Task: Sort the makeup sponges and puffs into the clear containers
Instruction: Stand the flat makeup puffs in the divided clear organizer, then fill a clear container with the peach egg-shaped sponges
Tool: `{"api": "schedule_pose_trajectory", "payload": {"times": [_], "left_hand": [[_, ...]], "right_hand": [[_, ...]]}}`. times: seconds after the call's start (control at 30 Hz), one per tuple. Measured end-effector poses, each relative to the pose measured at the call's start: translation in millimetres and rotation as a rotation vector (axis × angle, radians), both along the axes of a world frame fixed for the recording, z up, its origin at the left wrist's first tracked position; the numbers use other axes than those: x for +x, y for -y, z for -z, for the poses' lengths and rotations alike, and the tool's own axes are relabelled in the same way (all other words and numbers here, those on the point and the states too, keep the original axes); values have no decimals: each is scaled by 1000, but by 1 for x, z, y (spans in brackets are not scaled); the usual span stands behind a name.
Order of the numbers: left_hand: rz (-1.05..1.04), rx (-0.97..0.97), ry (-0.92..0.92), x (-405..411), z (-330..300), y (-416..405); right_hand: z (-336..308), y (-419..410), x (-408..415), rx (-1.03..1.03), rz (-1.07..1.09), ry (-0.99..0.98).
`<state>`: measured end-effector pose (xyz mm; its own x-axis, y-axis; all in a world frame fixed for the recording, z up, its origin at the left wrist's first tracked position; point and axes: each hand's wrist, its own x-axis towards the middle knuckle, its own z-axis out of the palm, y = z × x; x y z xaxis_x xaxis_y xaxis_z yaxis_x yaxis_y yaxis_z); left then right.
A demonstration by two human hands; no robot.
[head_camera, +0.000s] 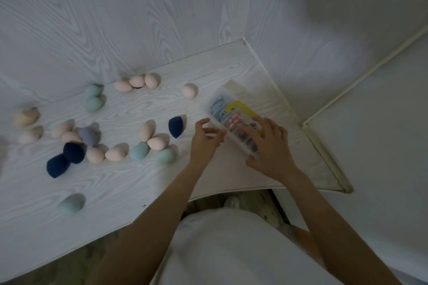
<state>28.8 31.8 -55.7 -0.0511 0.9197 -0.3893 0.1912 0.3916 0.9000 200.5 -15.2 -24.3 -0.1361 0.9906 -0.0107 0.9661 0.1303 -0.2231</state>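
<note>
Both hands at clear container (234, 122), right hand (269, 146) grip seemingly clamped on it, left hand (205, 140) fingers apart, sponges (92, 143) scattered left

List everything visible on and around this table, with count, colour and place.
Peach/pink sponges: about thirteen, scattered from the left edge to the back wall and centre.
Mint and light blue sponges: five; two near the back left, two centre, one alone at the front left.
Navy sponges: three; two touching at left, one near the left hand.
Grey-purple sponge: one, left cluster.
Clear container: one, yellow label, coloured items inside, at the right of the table.
Table: one, white wood-grain, against a matching wall.
Left hand: open, at the container's near-left side.
Right hand: resting on top of the container.
</note>
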Motion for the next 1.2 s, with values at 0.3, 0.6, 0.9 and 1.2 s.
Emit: {"api": "schedule_pose_trajectory", "payload": {"times": [0.3, 0.6, 0.9, 1.2], "left_hand": [[81, 58, -112, -30, 1, 5], [228, 346, -810, -154, -41, 50], [-699, 228, -567, -354, -75, 130], [-1210, 114, -21, -544, -67, 155]], "right_hand": [[8, -9, 10, -1, 97, 101], [-24, -38, -125, -75, -424, -143], [-49, -46, -329, -223, -795, -276], [-60, -36, -547, -397, -749, -562]]}}
